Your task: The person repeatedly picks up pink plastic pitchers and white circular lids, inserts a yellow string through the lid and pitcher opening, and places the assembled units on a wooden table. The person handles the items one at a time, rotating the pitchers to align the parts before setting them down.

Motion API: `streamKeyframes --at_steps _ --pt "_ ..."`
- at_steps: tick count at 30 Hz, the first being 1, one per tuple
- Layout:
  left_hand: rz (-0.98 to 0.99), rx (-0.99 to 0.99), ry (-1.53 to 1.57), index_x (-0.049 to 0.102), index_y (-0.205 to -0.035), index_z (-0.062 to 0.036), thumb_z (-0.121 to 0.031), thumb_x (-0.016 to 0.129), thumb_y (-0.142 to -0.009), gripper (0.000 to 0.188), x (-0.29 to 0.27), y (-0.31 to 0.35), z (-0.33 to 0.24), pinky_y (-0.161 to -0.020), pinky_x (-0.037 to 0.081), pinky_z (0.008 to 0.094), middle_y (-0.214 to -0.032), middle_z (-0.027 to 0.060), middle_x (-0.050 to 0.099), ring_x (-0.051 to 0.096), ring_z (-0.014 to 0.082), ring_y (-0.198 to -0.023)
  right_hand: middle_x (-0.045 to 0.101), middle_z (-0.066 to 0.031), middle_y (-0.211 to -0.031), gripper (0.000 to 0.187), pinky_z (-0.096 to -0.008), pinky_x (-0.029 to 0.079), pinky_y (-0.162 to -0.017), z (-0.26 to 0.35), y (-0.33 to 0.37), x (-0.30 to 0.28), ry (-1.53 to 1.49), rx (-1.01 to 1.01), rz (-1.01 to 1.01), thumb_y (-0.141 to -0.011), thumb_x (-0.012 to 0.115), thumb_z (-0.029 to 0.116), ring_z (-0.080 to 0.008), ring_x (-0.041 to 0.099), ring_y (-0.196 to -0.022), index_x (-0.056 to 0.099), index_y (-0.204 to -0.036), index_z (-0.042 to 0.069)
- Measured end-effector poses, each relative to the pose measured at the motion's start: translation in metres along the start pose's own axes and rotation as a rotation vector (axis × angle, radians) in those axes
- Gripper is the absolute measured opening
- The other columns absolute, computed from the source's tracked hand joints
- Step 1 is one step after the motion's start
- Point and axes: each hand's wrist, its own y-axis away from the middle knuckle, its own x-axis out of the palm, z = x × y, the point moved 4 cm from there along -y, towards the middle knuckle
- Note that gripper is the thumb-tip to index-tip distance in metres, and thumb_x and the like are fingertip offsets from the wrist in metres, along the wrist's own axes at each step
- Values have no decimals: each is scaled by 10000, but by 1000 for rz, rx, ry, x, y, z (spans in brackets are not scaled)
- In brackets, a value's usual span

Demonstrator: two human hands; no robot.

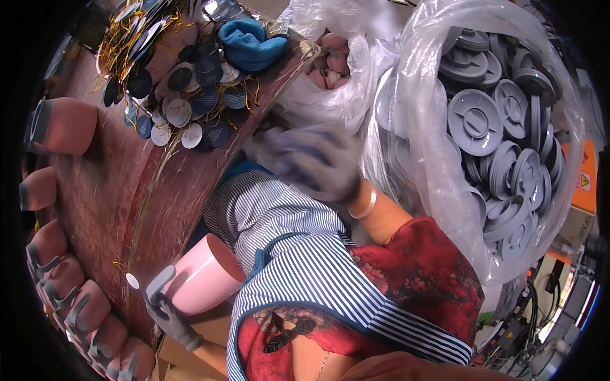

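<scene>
Pink pot (202,276) is best steadied from its base end, its tilted mouth kept unobstructed; there it is gripped by the gloved left hand (170,317). Up and to the right of the pot, the gloved right hand (318,162) is blurred, so whether it is open or closed cannot be told.

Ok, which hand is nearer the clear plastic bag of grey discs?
Right. The right hand, motion-blurred, is just left of the clear plastic bag; the left hand is much farther left, holding the pink pot.
</scene>
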Motion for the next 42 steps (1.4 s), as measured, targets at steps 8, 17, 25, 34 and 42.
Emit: streamKeyframes --at_steps 8,17,25,34,42 --pt "-57 38 0 576 -1311 30 -96 522 -998 342 -14 -9 95 -1017 459 369 -1277 137 629 609 232 -1139 660 -99 -1184 379 -446 489 -935 -38 -33 -192 1265 451 -20 -908 651 411 -306 628 -1094 666 -1192 160" --pt "-132 244 -61 585 -1267 7 -236 559 -972 383 -10 -1 55 -1003 421 429 -1231 201 572 557 360 -1145 56 -29 -1678 699 -851 229 -987 -192 35 -220 1371 1424 679 -944 449 496 -494 148 -1481 156 -1573 415" --pt "-291 331 18 607 -1223 11 -217 569 -970 342 -8 11 50 -989 430 443 -1225 197 563 558 361 -1133 34 -24 -1680 711 -854 221 -988 -195 45 -206 1316 1299 689 -942 451 473 -496 113 -1487 166 -1584 365" --pt "-471 233 105 623 -1122 7 -147 592 -923 253 -16 25 77 -935 450 441 -1088 187 611 580 368 -1031 185 -64 -1624 754 -733 246 -1033 -224 67 -223 1100 1190 573 -885 524 578 -428 214 -1470 268 -1554 344" --pt "-554 5 528 636 -1101 21 -140 631 -938 229 2 39 91 -900 461 344 -1072 121 594 590 251 -993 338 -110 -1559 752 -585 296 -1092 -250 74 -252 984 1256 453 -871 525 630 -381 307 -1443 359 -1525 299"
